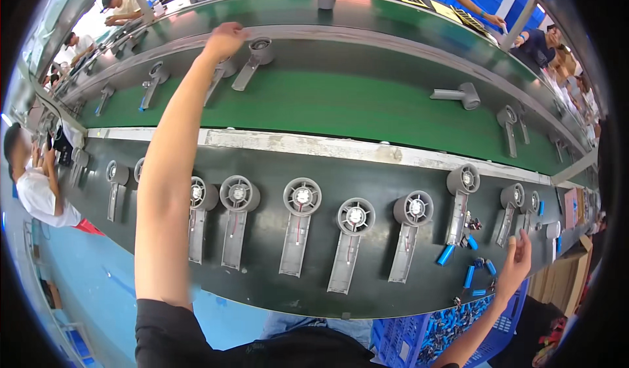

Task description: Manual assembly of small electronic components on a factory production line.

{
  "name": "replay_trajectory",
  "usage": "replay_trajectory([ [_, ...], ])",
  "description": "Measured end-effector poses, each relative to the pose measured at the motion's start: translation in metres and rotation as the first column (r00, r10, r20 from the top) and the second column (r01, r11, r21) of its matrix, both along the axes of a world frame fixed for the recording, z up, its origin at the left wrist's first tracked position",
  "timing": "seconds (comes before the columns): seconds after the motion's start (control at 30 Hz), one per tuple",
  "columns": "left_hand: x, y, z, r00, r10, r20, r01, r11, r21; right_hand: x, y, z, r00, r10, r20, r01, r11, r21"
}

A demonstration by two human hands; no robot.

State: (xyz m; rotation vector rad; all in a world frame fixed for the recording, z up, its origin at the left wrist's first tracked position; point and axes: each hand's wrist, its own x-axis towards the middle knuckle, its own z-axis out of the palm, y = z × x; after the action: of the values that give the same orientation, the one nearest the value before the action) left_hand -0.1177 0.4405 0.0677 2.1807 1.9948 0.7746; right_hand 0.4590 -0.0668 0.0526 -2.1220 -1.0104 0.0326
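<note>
While the green conveyor belt (pixel 341 106) curves across the upper half of the view, the dark bench (pixel 262 283) in front of it carries a row of grey handheld fan bodies (pixel 298 224) lying flat, round fan heads away from the person. At the lower right a blue plastic crate (pixel 419 342) — cut off by the frame edge — holds small parts too jumbled to make out. The left hand (pixel 224 40) reaches far over the belt to a grey fan body (pixel 219 73) lying at its far side; its grip looks curled on the fan head, though the fingers hide the contact, so I cannot tell whether it is closed. The right hand (pixel 516 263) hangs open and empty above the bench's right end, just beside scattered blue cylindrical cells (pixel 447 254). Further right, a pink card (pixel 571 207) lies on the bench — its print is illegible.
</note>
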Motion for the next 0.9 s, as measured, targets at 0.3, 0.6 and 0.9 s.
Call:
replay_trajectory([
  [0.3, 0.026, 0.017, -0.06, 0.939, -0.134, -0.317, 0.16, 0.985, 0.059, -0.053, 0.014, 0.005, 0.998, 0.065, 0.005, -0.066, 0.996, 0.057],
  [0.6, 0.155, -0.149, 0.066, 0.819, -0.492, 0.294, 0.46, 0.871, 0.175, 0.045, -0.064, 0.003, 0.946, -0.323, 0.04, 0.318, 0.943, 0.095],
  [0.9, 0.186, -0.343, 0.089, 0.787, -0.615, 0.046, 0.608, 0.787, 0.102, 0.23, -0.087, -0.052, 0.838, -0.543, 0.058, 0.534, 0.837, 0.123],
])
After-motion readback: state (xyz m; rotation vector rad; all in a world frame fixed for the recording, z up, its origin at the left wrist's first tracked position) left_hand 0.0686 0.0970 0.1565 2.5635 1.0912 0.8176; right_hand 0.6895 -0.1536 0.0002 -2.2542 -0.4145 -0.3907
